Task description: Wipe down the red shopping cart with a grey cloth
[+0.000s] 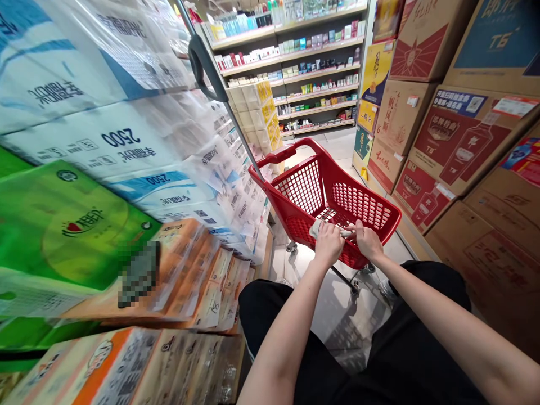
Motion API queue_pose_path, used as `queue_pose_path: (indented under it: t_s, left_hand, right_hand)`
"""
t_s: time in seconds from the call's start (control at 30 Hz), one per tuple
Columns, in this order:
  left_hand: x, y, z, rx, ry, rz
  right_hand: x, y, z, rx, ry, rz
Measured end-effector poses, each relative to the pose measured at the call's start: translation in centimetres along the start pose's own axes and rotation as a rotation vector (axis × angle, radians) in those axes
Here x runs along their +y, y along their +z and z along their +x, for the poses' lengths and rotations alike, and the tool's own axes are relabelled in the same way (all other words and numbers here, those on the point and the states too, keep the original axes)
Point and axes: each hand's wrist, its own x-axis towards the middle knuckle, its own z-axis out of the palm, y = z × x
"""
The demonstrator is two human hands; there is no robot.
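Note:
A red plastic shopping basket cart (295, 216) on small wheels stands on the floor in front of my knees. My left hand (329, 243) is closed over a pale, crumpled cloth (314, 228) at the basket's near rim. Just to its right, my right hand (368, 241) is closed at the same rim, its fingers on the other end of the pale cloth, which shows between the hands. The cart's long metal pull rod with a black grip (205, 68) leans up to the left. No goods are visible inside the basket.
Stacked white-and-blue tissue packs (139, 135), a green pack (80, 225) and orange-and-beige packs (202, 281) line the left. Printed cardboard cartons (455, 140) rise on the right. Shelves of small boxes and bottles (291, 73) stand ahead, beyond the pale tiled floor (337, 315).

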Motion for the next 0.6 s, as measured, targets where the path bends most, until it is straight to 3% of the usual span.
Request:
queue_pose_path:
  t_s: [0.13,0.27,0.4,0.5,0.6]
  left_hand:
    - [0.7,0.3,-0.4,0.002,0.038,-0.04]
    - [-3.0,-0.3,1.3,-0.005,-0.045,-0.097]
    - [-6.2,-0.1,2.5,0.153,-0.236,-0.224]
    - [-5.5,1.3,2.0,0.268,-0.38,-0.369]
    - [-2.9,3.0,0.7,0.298,-0.533,-0.51]
  right_hand:
    - [-0.2,0.1,0.1,-0.013,0.072,-0.008]
    - [-0.6,0.0,0.3,-0.163,0.032,-0.023]
    - [-1.2,0.2,0.5,-0.182,0.003,0.045]
    - [-1.5,0.6,0.7,-0.101,0.059,0.07]
    - [-1.7,0.9,0.8,-0.087,0.029,-0.007]
